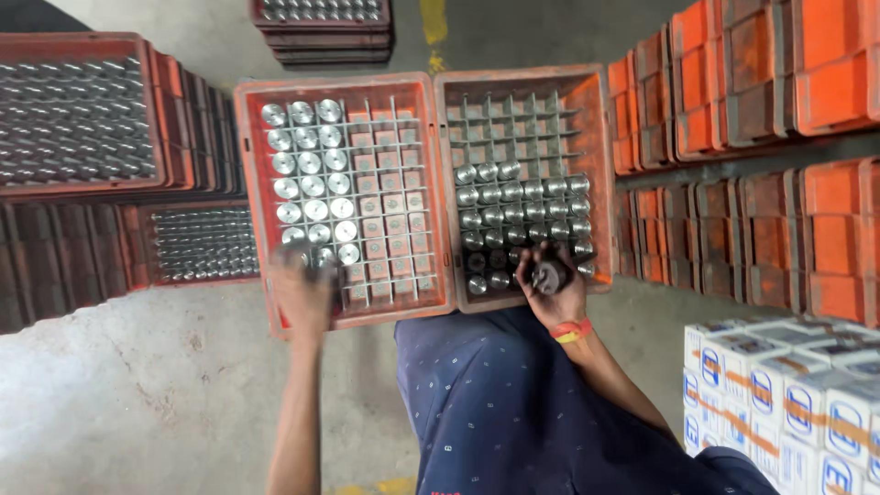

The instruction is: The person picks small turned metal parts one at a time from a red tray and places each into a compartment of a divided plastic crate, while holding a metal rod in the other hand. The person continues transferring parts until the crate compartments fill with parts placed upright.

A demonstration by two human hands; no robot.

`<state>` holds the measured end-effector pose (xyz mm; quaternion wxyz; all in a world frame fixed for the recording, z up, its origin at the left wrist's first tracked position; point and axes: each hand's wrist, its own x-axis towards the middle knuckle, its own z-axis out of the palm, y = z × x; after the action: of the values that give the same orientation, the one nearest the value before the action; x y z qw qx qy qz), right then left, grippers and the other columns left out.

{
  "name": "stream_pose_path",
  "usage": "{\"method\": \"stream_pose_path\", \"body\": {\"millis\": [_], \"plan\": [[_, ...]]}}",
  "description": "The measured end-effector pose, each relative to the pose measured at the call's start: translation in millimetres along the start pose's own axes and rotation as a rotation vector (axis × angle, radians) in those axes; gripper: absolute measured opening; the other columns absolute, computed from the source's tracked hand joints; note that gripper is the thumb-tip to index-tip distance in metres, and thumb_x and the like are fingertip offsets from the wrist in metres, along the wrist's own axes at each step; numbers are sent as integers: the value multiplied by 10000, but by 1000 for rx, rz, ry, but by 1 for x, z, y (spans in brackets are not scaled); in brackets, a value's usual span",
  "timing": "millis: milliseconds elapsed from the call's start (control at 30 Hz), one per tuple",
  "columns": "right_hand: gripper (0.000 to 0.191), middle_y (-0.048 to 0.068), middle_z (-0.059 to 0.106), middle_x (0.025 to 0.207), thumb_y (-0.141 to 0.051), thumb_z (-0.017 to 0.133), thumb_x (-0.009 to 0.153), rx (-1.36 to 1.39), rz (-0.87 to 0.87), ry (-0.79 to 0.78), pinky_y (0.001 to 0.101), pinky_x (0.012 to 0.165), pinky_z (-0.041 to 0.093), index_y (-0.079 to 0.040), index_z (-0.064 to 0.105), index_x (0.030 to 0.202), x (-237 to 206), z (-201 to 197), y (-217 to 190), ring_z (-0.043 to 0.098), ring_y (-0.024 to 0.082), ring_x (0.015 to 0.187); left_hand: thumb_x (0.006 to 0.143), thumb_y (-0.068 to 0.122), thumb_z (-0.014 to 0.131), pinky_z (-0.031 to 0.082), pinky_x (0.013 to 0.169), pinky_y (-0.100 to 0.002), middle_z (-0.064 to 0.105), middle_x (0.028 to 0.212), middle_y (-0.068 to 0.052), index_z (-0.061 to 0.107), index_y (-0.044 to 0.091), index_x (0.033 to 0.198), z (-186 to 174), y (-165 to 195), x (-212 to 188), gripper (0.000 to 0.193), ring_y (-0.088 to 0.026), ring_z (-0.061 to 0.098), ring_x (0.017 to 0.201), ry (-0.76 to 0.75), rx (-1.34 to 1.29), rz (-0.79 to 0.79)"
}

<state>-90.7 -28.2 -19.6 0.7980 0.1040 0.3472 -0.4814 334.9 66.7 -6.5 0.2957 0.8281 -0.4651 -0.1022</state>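
Two orange crates with wire grids stand side by side in front of me. The left crate (257, 211) holds shiny round metal parts (312, 188) in its left columns. The right crate (600, 183) holds darker metal parts (522, 215) in its nearer rows. My left hand (302, 293), blurred, reaches into the near left corner of the left crate over a metal part; its grip is unclear. My right hand (550, 289), with a red and yellow wristband, is closed around a dark cylindrical metal part (550, 275) at the near edge of the right crate.
Stacks of orange crates (779, 137) rise at the right. Crates full of metal parts (73, 119) stand at the left, another crate (321, 18) at the far top. White cartons (788, 394) are piled at the lower right. The floor is grey concrete (137, 394).
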Motion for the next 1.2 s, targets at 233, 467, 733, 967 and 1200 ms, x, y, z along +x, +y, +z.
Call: {"method": "stream_pose_path", "body": {"millis": [233, 467, 733, 967, 1200], "plan": [[325, 111, 668, 1083, -390, 523, 1091, -344, 79, -144, 439, 856, 604, -74, 594, 1060, 2, -7, 22, 695, 338, 1113, 767, 263, 851, 312, 1087, -618, 452, 1499, -232, 712, 87, 1273, 38, 7, -25, 554, -457, 342, 1434, -160, 186, 52], [337, 88, 676, 1027, -358, 520, 1075, -660, 74, -79, 405, 885, 584, -34, 603, 1111, 5, -32, 14, 715, 276, 1064, 835, 295, 900, 288, 1142, -631, 479, 1473, -263, 718, 58, 1260, 39, 6, -21, 520, -466, 372, 1427, -120, 230, 101], [230, 90, 668, 936, -172, 565, 1063, -746, -134, -101, 391, 999, 606, -6, 635, 1206, 1, -34, -28, 691, 226, 904, 719, 240, 923, 567, 900, -330, 673, 1191, -92, 644, 49, 1180, 28, 73, -40, 571, -183, 668, 1039, 28, -766, -150], [131, 55, 643, 1002, -37, 623, 999, -661, -222, -58, 342, 844, 573, -20, 627, 1129, 17, 10, -31, 674, 170, 863, 768, 234, 882, 541, 676, -392, 750, 873, -153, 724, 4, 1033, 152, 211, -91, 385, -269, 708, 760, -388, -393, -227], [133, 36, 606, 913, -40, 639, 1007, -611, -248, -132, 336, 900, 630, -56, 584, 1127, 18, 22, -58, 652, 149, 814, 759, 199, 819, 567, 773, -447, 763, 899, -220, 717, 64, 1153, 159, 295, -112, 429, -392, 752, 865, -655, -308, -178]]}}
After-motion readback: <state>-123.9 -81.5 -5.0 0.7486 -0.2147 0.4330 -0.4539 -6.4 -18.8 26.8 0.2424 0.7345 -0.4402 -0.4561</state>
